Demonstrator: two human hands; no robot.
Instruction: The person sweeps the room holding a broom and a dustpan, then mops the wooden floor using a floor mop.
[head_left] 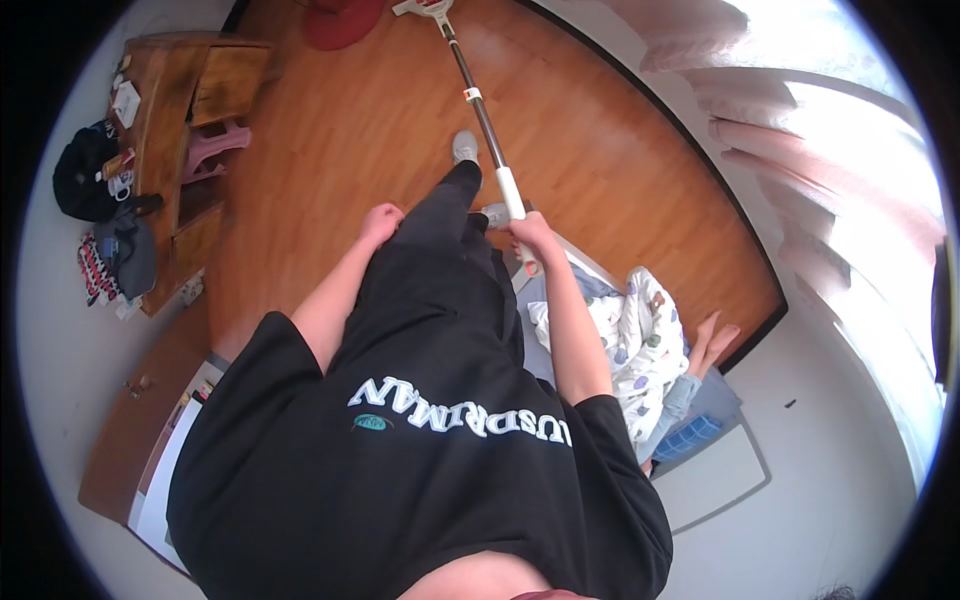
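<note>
My right hand [533, 232] is wrapped round the white grip of a mop [487, 130], near its lower end in the view. Its dark pole runs forward over the wooden floor to a white head [428, 8], partly cut off at the top edge. My left hand [381, 223] is beside my left thigh with its fingers curled, and nothing shows in it. Black trousers and pale shoes [465, 147] are under me, close to the pole.
On the left stands a wooden desk [150, 150] with a pink stool [215, 145] by it and bags [85, 170] along the wall. A bed with a patterned quilt [645, 350] and another person's bare feet [715, 335] are on the right. A red object [340, 25] lies ahead.
</note>
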